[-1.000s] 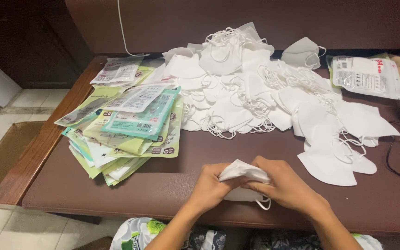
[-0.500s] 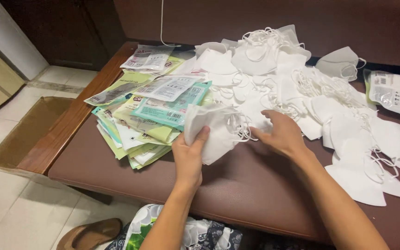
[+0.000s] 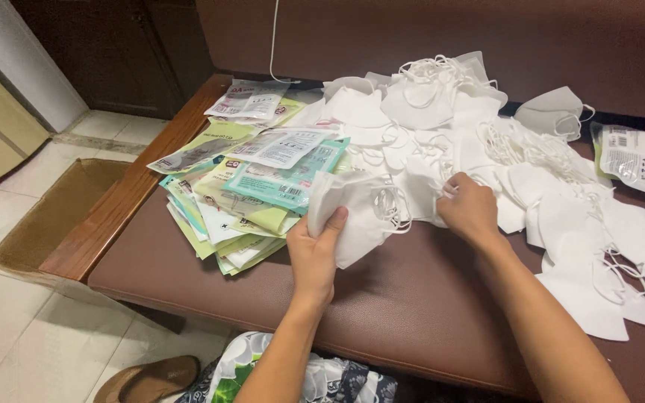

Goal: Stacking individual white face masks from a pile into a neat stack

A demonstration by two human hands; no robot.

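The left hand [image 3: 313, 250] has its grip closed on a small stack of folded white masks [image 3: 356, 213], thumb on top, held just above the brown counter [image 3: 382, 298]. To its right, the right hand [image 3: 470, 211] pinches into the mask pile [image 3: 487, 142]. Left of the stack lie empty packets [image 3: 251, 190].

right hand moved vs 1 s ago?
Yes. The right hand went from the bench's near edge, where it met the left hand, away to the mask pile.
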